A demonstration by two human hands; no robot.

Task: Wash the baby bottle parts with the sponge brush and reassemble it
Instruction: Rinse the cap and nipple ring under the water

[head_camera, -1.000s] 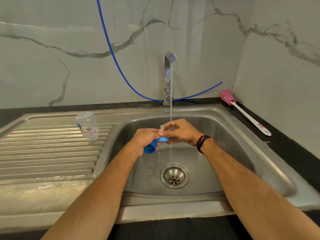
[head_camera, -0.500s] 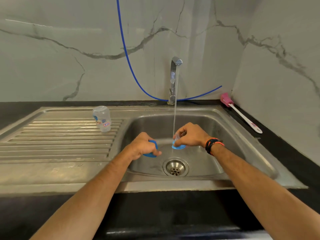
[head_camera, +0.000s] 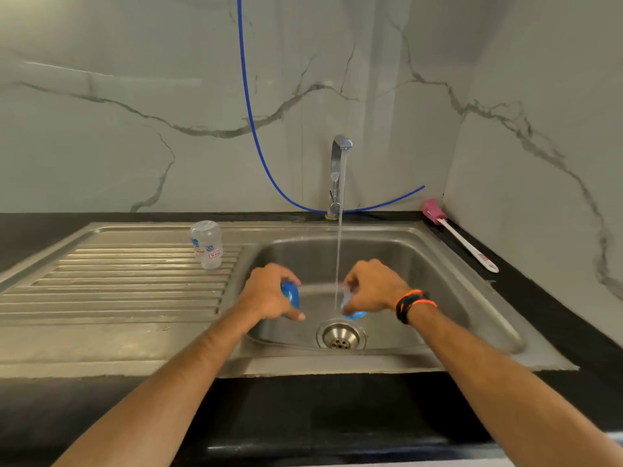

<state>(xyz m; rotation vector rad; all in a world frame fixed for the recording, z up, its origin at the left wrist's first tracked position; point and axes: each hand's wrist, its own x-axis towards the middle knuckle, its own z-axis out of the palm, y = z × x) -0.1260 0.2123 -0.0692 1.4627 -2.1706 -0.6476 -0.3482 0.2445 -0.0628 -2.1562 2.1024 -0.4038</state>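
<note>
Blue ring [head_camera: 290,295] — within left fingers [head_camera: 296,315]

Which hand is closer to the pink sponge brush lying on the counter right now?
The right hand. It is over the basin under the running water, with the sponge brush off to its right on the counter by the wall. The left hand is farther away, across the basin.

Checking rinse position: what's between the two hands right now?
In the head view, only the water stream falls between the left hand and right hand, nearer the right.
</note>
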